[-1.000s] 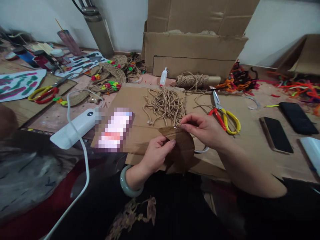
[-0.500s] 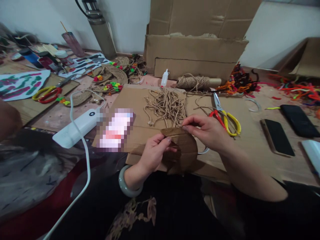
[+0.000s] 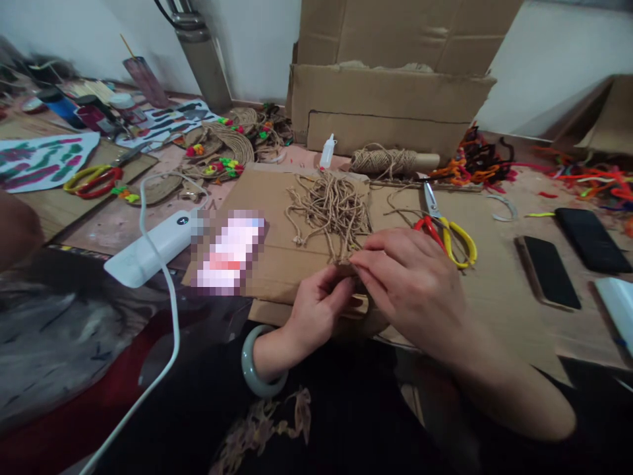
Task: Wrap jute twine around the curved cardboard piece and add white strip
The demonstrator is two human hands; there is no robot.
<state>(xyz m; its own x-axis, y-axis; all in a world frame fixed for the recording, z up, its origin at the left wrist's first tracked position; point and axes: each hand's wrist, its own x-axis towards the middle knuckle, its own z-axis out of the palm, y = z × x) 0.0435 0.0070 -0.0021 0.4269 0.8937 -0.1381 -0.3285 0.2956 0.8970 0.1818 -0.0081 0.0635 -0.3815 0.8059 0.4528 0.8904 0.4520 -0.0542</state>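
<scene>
My left hand (image 3: 319, 307) is closed on a piece of brown cardboard (image 3: 361, 305), thumb on top. Most of that piece is hidden by my hands. Over its far edge, my right hand (image 3: 415, 284) is pinched shut where strands of jute twine (image 3: 336, 208) run down to the fingertips. The twine lies in a loose, tangled heap just beyond both hands, on a flat cardboard sheet (image 3: 277, 247). Scissors (image 3: 448, 231) with red and yellow handles lie open to the right of the heap.
A twine roll (image 3: 383, 160) and a white glue bottle (image 3: 327, 152) are behind the heap. To the left are a lit phone (image 3: 230, 254), a white power bank (image 3: 148, 249) with a cable and another person's arm (image 3: 20, 231). Two dark phones (image 3: 548, 272) lie at right.
My right hand has come down and inward, closer to my left hand. The cardboard piece has tipped, and less of it shows now. My left hand has shifted slightly right.
</scene>
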